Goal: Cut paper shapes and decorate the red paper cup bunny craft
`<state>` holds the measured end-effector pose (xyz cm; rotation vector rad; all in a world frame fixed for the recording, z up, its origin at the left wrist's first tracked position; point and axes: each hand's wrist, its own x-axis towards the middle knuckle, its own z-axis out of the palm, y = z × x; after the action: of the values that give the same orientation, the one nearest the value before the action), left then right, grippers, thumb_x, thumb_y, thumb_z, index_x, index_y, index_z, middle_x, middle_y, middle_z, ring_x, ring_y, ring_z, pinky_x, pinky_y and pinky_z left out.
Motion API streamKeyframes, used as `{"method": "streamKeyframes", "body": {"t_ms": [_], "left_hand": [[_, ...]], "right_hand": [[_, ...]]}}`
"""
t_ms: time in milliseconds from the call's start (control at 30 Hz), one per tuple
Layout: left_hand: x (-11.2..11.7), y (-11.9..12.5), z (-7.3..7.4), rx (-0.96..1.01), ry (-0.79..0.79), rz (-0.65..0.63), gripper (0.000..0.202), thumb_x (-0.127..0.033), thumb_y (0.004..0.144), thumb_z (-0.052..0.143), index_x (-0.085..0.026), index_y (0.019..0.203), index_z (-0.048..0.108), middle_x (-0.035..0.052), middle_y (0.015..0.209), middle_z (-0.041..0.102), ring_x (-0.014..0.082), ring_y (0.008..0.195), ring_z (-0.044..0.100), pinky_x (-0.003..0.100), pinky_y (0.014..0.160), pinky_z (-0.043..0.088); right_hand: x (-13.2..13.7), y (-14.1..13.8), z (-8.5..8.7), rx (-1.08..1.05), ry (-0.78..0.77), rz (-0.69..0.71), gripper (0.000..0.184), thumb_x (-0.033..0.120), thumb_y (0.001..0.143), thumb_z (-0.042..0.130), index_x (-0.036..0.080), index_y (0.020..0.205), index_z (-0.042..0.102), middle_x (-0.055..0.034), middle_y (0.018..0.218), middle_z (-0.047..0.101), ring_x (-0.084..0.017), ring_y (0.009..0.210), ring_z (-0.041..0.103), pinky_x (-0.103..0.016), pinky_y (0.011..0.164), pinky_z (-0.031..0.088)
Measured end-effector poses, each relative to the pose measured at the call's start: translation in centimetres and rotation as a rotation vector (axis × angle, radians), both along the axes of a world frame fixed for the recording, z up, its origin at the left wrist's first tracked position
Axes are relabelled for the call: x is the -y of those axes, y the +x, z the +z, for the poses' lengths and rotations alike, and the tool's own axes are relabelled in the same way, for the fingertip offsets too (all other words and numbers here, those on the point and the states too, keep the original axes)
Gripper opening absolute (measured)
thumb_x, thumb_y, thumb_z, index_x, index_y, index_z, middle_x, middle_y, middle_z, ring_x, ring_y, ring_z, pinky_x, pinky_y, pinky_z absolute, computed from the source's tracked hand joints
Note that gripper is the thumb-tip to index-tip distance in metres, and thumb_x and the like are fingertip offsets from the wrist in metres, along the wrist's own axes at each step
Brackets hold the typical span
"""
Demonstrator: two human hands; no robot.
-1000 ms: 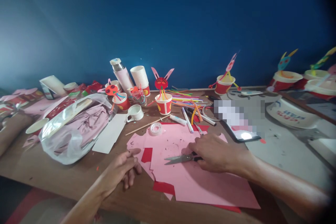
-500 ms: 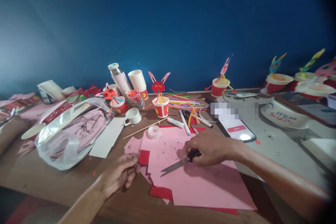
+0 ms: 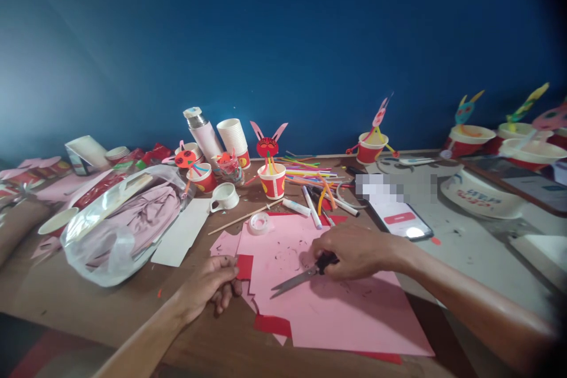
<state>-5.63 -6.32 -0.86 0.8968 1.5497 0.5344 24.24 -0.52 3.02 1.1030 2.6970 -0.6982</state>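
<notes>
Sheets of pink paper lie on the wooden table over red paper. My right hand is closed round the black handles of a pair of scissors whose blades rest on the pink paper and point left. My left hand lies at the paper's left edge with its fingers curled, and its thumb and forefinger touch a red paper piece.
Behind the paper are a tape roll, markers, coloured straws, paper cups with rabbit figures, a flask, stacked cups and a phone. A plastic bag of cloth lies left. Bowls stand right.
My right hand has taken up the scissors' handles and turned the blades down to the left. My left hand has crept right onto the red paper piece.
</notes>
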Motion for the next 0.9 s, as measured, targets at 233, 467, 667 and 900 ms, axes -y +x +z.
{"method": "streamKeyframes", "body": {"t_ms": [233,467,667,900], "left_hand": [[-0.1,-0.1,0.0,-0.003,0.014,-0.044,0.025,-0.035,0.071,0.060,-0.015,0.081,0.049,0.0006,0.056,0.064,0.0067,0.035,0.048,0.015,0.032,0.034],[0.0,0.1,0.1,-0.008,0.023,-0.066,0.021,-0.032,0.069,0.060,-0.016,0.071,0.046,0.0015,0.055,0.064,0.0064,0.033,0.047,0.015,0.031,0.033],[0.2,-0.3,0.2,-0.037,0.052,-0.059,0.022,-0.034,0.070,0.059,-0.015,0.075,0.049,0.0017,0.057,0.064,0.0069,0.034,0.049,0.016,0.033,0.034],[0.6,-1.3,0.5,-0.081,0.217,0.036,0.030,-0.035,0.073,0.060,-0.012,0.092,0.055,0.0020,0.070,0.063,0.0077,0.043,0.051,0.018,0.034,0.038]], "right_hand": [[0.0,0.1,-0.1,0.004,0.002,0.003,0.028,0.028,0.070,0.053,0.028,0.094,0.068,-0.0029,0.083,0.070,-0.022,0.073,0.060,-0.027,0.057,0.030],[-0.3,0.3,-0.8,-0.004,-0.013,0.026,0.022,0.030,0.071,0.054,0.027,0.088,0.067,-0.0015,0.077,0.068,-0.020,0.068,0.058,-0.027,0.056,0.028],[-0.5,0.5,-1.0,-0.014,-0.012,0.035,0.022,0.031,0.073,0.053,0.028,0.090,0.067,-0.0015,0.078,0.067,-0.020,0.071,0.058,-0.027,0.057,0.028],[-0.6,0.5,-1.1,0.014,-0.012,0.025,0.021,0.032,0.072,0.053,0.027,0.087,0.066,-0.0016,0.077,0.067,-0.020,0.070,0.057,-0.026,0.055,0.027]]}}
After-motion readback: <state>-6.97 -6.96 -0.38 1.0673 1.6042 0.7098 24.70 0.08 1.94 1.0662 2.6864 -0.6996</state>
